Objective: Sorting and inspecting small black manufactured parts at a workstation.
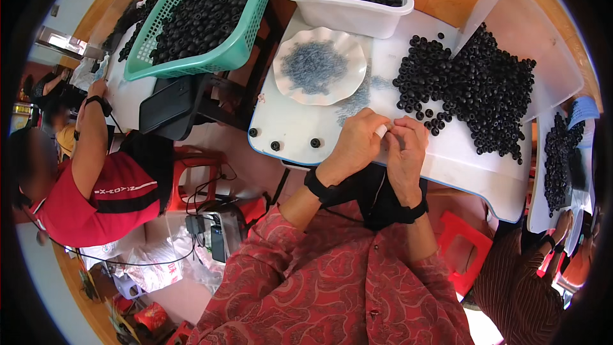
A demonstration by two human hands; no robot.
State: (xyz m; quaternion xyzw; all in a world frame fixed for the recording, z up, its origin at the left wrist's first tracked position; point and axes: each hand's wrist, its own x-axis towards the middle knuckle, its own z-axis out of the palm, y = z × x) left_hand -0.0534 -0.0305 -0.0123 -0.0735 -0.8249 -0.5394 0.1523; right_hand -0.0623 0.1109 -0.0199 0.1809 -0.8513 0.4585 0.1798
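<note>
My left hand (359, 140) and my right hand (407, 151) meet over the near edge of the white table (274, 121), fingertips pinched together. A white band (381, 130) shows at the left fingertips. Anything held between the fingers is hidden or too small to make out. Beyond my left hand stands a white scalloped plate (353, 48) with a heap of small grey metal pieces (313, 67); more are scattered beside it. To the right of my hands lies a large pile of small black ring-shaped pieces (460, 86). Three single black pieces (315, 143) sit near the front left edge.
A white tub (348, 18) of black pieces stands at the back. A tilted clear bin (520, 45) borders the pile. At left are a green basket (191, 64) full of black pieces and a person in a red shirt (105, 201). Another person's striped sleeve (511, 287) shows at right.
</note>
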